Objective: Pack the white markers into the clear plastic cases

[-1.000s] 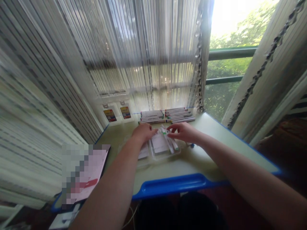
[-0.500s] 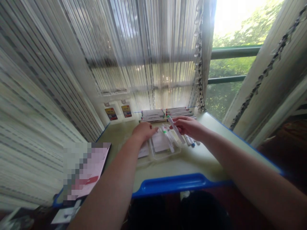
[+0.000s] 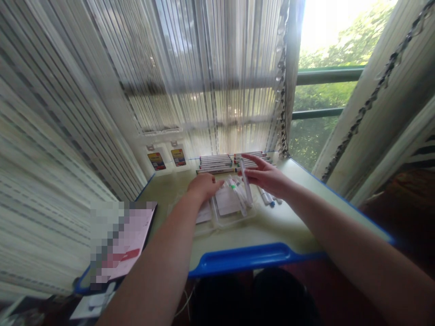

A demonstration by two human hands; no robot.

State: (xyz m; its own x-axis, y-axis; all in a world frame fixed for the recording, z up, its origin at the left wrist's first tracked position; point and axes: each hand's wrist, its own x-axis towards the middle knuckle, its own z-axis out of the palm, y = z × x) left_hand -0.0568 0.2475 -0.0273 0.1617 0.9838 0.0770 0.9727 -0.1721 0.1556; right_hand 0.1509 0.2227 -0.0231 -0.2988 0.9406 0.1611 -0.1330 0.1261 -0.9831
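A clear plastic case [image 3: 234, 222] lies open on the table, with a white paper insert [image 3: 227, 202] inside. Several white markers [image 3: 234, 186], one with a green band, rest in its right half. My left hand [image 3: 203, 185] is closed at the far part of the case, thumb toward the markers; its other fingertips are hidden. Over the case's right side, my right hand [image 3: 265, 174] holds a white marker [image 3: 247, 185] nearly upright, its lower end down in the case. The index finger of that hand stretches out above the marker.
Two rows of markers [image 3: 215, 163] lie along the table's back. Loose markers [image 3: 267, 197] with blue ends are right of the case. Two packages [image 3: 178, 157] stand back left. A pink-screened device [image 3: 132, 249] lies left. A blue rim [image 3: 246, 258] edges the table [image 3: 292, 235].
The marker in my right hand has swung from a slant to nearly upright and shifted slightly left. My right index finger has stretched out. My left hand has stayed at the case.
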